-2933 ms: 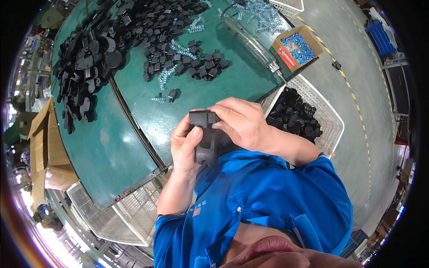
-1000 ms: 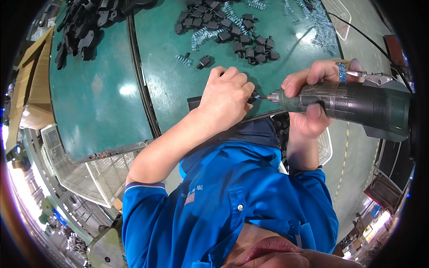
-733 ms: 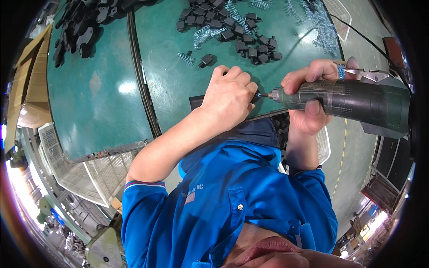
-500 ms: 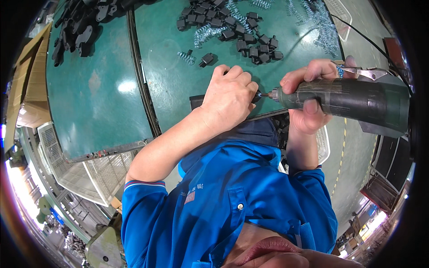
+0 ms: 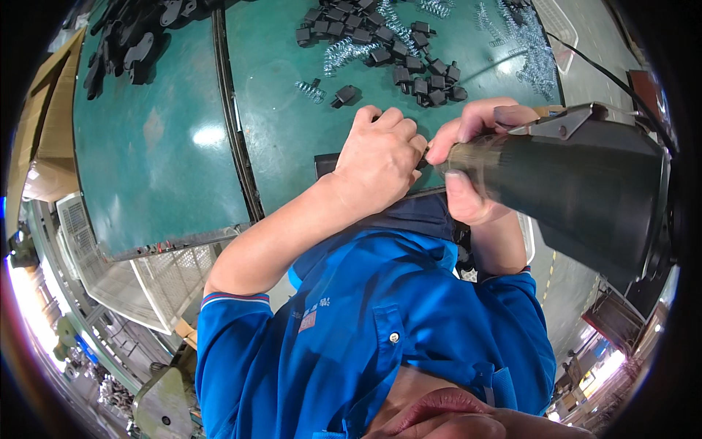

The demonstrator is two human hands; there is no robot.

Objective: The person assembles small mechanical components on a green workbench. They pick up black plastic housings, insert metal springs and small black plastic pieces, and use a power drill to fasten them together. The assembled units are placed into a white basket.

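Observation:
My left hand [image 5: 376, 155] is closed round a black part [image 5: 325, 165] near the table's front edge; one end shows left of my hand, and the rest is hidden under my fingers. My right hand [image 5: 479, 197] grips a dark, cylindrical power screwdriver [image 5: 578, 183] near its front end, thumb below and fingers above. A metal lever [image 5: 567, 126] runs along the tool's upper side. The tool's tip points left and meets the part beside my left fingertips; the exact contact is hidden.
Small black blocks [image 5: 358, 33] and loose coil springs [image 5: 530, 47] lie at the far side of the green table [image 5: 161, 168]. Black molded parts [image 5: 139, 51] are heaped far left. A cable [image 5: 596, 62] hangs at right. White baskets [image 5: 175, 285] stand below the table.
My right hand and the screwdriver have moved left, toward my left hand, and the tool's rear has swung lower and looks larger. My left hand has stayed almost in place.

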